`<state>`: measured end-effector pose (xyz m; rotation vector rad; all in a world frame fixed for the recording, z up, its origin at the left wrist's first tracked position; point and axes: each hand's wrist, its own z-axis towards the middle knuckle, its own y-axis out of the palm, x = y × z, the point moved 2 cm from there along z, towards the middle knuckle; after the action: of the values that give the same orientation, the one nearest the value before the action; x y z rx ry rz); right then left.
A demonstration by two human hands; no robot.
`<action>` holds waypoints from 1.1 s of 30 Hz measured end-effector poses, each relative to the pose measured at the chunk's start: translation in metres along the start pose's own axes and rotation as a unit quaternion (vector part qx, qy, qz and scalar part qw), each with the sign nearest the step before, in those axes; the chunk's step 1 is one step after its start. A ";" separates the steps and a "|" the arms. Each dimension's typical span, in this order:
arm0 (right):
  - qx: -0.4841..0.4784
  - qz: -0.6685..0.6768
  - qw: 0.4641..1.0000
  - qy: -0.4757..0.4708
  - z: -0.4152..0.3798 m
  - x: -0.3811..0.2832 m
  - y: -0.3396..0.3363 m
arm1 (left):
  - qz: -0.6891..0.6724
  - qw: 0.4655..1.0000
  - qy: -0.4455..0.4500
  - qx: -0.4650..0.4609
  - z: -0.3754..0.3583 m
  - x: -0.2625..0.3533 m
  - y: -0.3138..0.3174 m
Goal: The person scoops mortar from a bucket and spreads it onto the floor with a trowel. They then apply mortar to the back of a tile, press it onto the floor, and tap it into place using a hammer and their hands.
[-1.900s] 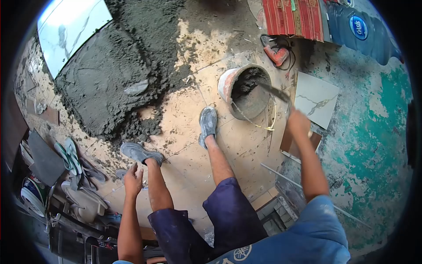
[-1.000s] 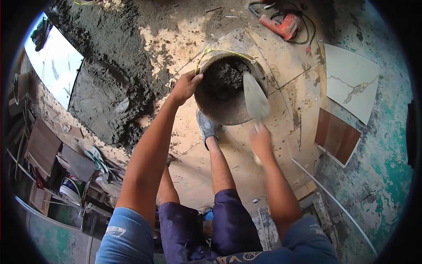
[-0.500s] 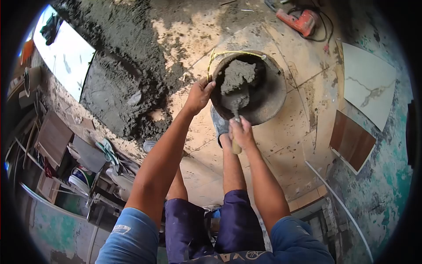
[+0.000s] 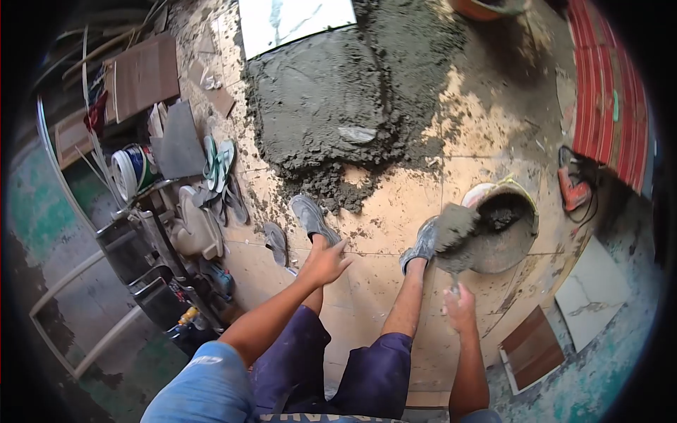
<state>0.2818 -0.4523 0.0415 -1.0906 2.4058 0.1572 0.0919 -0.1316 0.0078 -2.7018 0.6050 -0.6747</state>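
My right hand grips the handle of a trowel, whose blade carries a heap of wet grey mortar. The loaded trowel is over the left rim of a dark bucket with more mortar inside. Empty, with its fingers apart, my left hand hangs above the floor near my left shoe. Ahead lies a spread bed of mortar, its near edge lumpy and a small pale piece resting on it. A white marbled tile borders its far side.
A red power tool with a cord lies right of the bucket. Loose tiles lean by the right wall. Sandals, a paint pail and boards crowd the left. Another bucket stands at the top.
My left hand has let go of the bucket's rim and moved left. The trowel, loaded with mortar, has come up out of the bucket. My view has turned left toward the mortar bed.
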 end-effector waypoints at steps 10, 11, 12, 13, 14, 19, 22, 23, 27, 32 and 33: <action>0.114 -0.260 0.947 -0.148 0.198 -0.182 0.227 | -0.067 0.985 -0.142 0.065 -0.211 -0.119 -0.011; 0.136 -0.350 0.921 -0.100 0.215 -0.205 0.240 | -0.075 0.986 -0.136 0.065 -0.214 -0.116 -0.009; 0.163 -0.404 0.895 -0.093 0.232 -0.217 0.247 | -0.084 0.985 -0.132 0.067 -0.219 -0.110 -0.009; 0.184 -0.431 0.880 -0.073 0.243 -0.220 0.249 | -0.098 0.985 -0.128 0.064 -0.223 -0.107 -0.010; 0.207 -0.455 0.864 -0.057 0.251 -0.226 0.248 | -0.093 0.986 -0.118 0.067 -0.224 -0.105 -0.014; 0.197 -0.564 0.787 -0.152 0.235 -0.237 0.194 | -0.109 0.987 -0.085 0.078 -0.216 -0.106 -0.055; 0.137 -0.661 0.707 -0.213 0.252 -0.270 0.178 | -0.113 0.986 -0.081 0.096 -0.207 -0.113 -0.074; 0.102 -0.694 0.673 -0.236 0.267 -0.282 0.177 | -0.131 0.981 -0.100 0.100 -0.206 -0.113 -0.078; 0.029 -0.748 0.575 -0.330 0.351 -0.334 0.189 | -0.180 0.966 -0.151 0.107 -0.192 -0.099 -0.096; 0.016 -0.756 0.588 -0.287 0.420 -0.413 0.239 | -0.212 0.946 -0.195 0.151 -0.178 -0.053 -0.064; 0.002 -0.742 0.619 -0.257 0.431 -0.425 0.244 | -0.218 0.945 -0.200 0.143 -0.177 -0.043 -0.055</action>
<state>0.5073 0.1280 -0.1543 -2.2205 0.4656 -0.1136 -0.0132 -0.0945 0.1622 -2.5920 -0.1849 -0.2591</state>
